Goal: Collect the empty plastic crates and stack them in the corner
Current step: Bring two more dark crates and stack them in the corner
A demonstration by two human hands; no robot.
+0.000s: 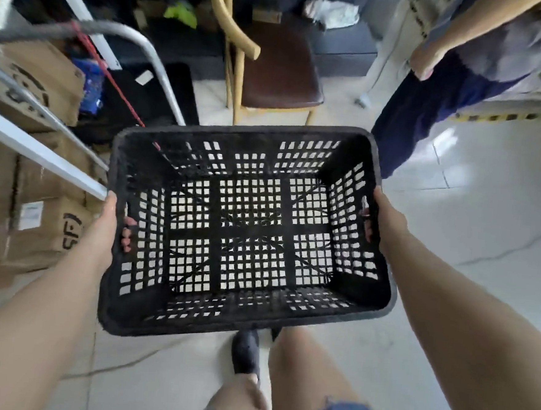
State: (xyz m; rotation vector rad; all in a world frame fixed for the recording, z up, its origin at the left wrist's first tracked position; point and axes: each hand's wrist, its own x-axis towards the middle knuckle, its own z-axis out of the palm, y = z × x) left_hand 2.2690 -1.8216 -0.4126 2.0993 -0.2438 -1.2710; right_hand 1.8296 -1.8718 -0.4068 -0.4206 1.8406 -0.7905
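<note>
1. Floor: pale and glossy, spanning the lower and right parts of the view.
2. Crate: black lattice plastic, empty, held level above the floor at the centre; the floor shows through its mesh base.
3. Boxes: brown cardboard, stacked at the left, just beside the crate's left wall.
4. Chair: wooden frame with a dark brown seat, standing beyond the crate's far rim.
5. Bystander: dark trousers at the upper right, one hand hanging down; well apart from the crate.
6. Left grip: grasping the crate's left wall, thumb outside on the rim, fingertips curled in through the handle slot.
7. Right grip: grasping the crate's right wall in the same way, fingertips showing inside.
8. Shoe: black, on the floor below the crate's near rim.
</note>
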